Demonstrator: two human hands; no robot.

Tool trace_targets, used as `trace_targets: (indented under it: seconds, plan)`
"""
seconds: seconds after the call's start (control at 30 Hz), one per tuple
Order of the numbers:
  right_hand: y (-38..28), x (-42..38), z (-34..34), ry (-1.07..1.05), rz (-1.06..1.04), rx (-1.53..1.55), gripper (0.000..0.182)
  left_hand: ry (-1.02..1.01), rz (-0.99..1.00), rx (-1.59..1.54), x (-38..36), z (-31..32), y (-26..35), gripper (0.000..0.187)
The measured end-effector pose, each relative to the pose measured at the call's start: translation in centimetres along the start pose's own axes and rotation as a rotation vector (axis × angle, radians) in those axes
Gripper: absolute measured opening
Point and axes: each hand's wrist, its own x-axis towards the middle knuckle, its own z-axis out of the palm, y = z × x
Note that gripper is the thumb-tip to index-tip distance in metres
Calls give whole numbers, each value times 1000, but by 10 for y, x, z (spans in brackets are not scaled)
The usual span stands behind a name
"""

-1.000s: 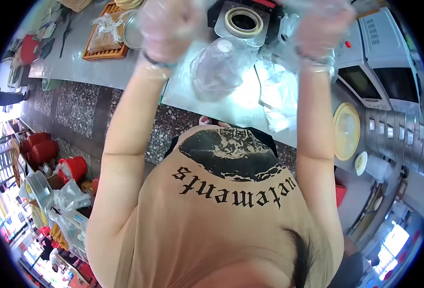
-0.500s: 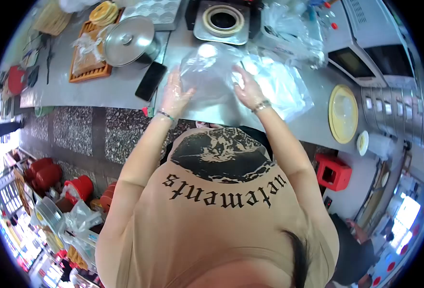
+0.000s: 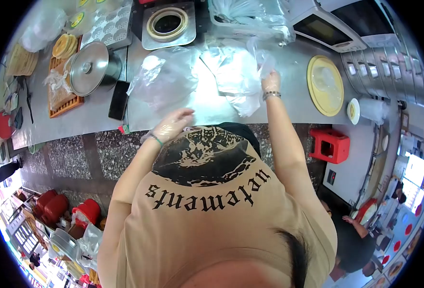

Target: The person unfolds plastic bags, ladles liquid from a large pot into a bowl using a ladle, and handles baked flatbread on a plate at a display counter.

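My right hand (image 3: 271,82), in a thin clear glove, is closed on the edge of a clear plastic bag (image 3: 238,72), part of a crumpled pile on the metal counter. My left hand (image 3: 173,124), also in a clear glove, is held in front of my shirt at the counter's near edge. Its fingers are stretched out and hold nothing. Beyond it, a separate clear plastic sheet or bag (image 3: 166,81) lies spread and wrinkled, touching neither hand.
A lidded steel pot (image 3: 89,69) and a black phone (image 3: 119,100) are on the left. A round-mouthed machine (image 3: 168,24) stands at the back beside a tub of plastic bags (image 3: 250,17). To the right are a yellow tray (image 3: 313,77) and a microwave (image 3: 317,29).
Both hands have left the spread clear plastic. My right hand has moved outward and closed on the other bag; my left has drawn back toward my body. The whole view has shifted.
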Motion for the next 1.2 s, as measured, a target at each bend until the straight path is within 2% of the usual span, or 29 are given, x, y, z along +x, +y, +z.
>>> trace_targets:
  seconds: [0.03,0.07,0.1,0.13,0.17,0.23,0.27,0.33,0.37,0.4,0.47,0.5,0.6,0.63,0.67,0.7,0.73,0.77,0.8,0.87,0.9,0.93,0.97,1.07,1.1,1.2]
  plan:
    - [-22,-10,-14,-56,81,377,19,4,5,-1,9,6,23,47]
    - [-43,-20,-26,-57,77,376,19,34,94,89,17,12,47,51]
    - [-63,-31,-38,-150,168,649,20,65,182,180,27,19,67,54]
    - [-77,-38,-52,-245,263,922,22,298,382,356,39,27,85,59]
    - [-88,-44,-70,-250,265,924,22,531,578,533,49,34,102,64]
    - [-100,-51,-99,-546,-16,641,21,686,726,596,57,37,145,71]
    - [-97,-49,-107,-549,-15,643,21,686,722,598,62,38,156,71]
    - [-91,-45,-122,-548,-340,452,22,420,768,645,71,40,176,70]
    - [-92,-43,-128,-548,-341,454,22,161,636,471,69,36,188,53]
    - [-95,-40,-134,-456,-418,336,21,161,637,473,71,38,189,53]
    - [-99,-34,-142,-265,-563,100,20,-174,226,5,78,42,187,34]
    - [-97,-32,-144,-262,-564,104,20,-143,277,-44,79,48,182,25]
    - [-95,-27,-141,-292,-372,377,23,-107,248,-171,81,56,176,21]
    - [-93,-20,-136,-267,-344,381,23,-103,246,-171,84,58,176,21]
    - [-93,-15,-131,-270,-348,383,23,-6,162,-203,88,59,177,19]
    - [-94,-11,-127,-31,-289,479,21,93,81,-233,92,59,178,18]
    - [-94,-7,-123,208,-226,573,20,103,85,-232,94,60,177,18]
    - [-88,-4,-124,291,-297,559,23,187,153,-344,96,61,174,17]
    - [-97,-12,-128,286,-302,566,23,270,219,-456,95,63,173,18]
    - [-123,-44,-138,-324,-40,714,26,291,218,-515,93,73,176,18]
    - [-123,-54,-128,-382,-153,572,26,283,208,-571,93,79,176,22]
    - [-127,-63,-120,-435,-265,425,25,273,200,-629,95,84,176,27]
    - [-134,-71,-118,-471,-285,460,21,232,254,-711,99,90,172,23]
    - [-98,-55,-90,-474,-237,564,16,189,223,-676,90,81,177,16]
    - [-96,-51,-97,-481,-249,540,11,255,287,-557,91,79,173,15]
    - [-84,-39,-116,-402,-236,550,9,268,184,-676,75,64,179,14]
